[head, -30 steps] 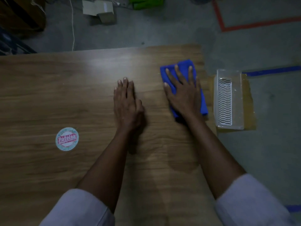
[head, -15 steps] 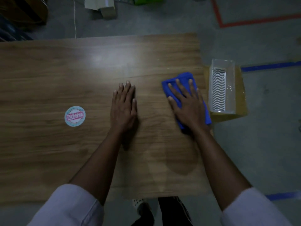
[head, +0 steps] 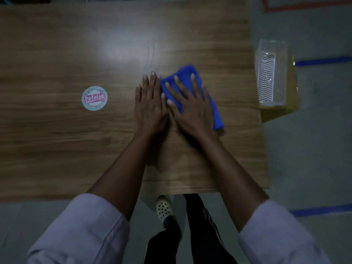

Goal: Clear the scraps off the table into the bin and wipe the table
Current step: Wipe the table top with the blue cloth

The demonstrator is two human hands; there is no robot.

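Right hand (head: 192,109) pressing blue cloth (head: 185,72), fingers straight and spread, left hand (head: 150,107) lying flat just left of cloth, fingers straight, clear bin (head: 271,73) standing well right of cloth

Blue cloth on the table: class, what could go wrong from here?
The right hand presses the blue cloth with flat fingers, so it may bunch or slip out. The left hand lies beside it and could block a leftward stroke. The round label, if loose, might be swept away from the bin on the right.
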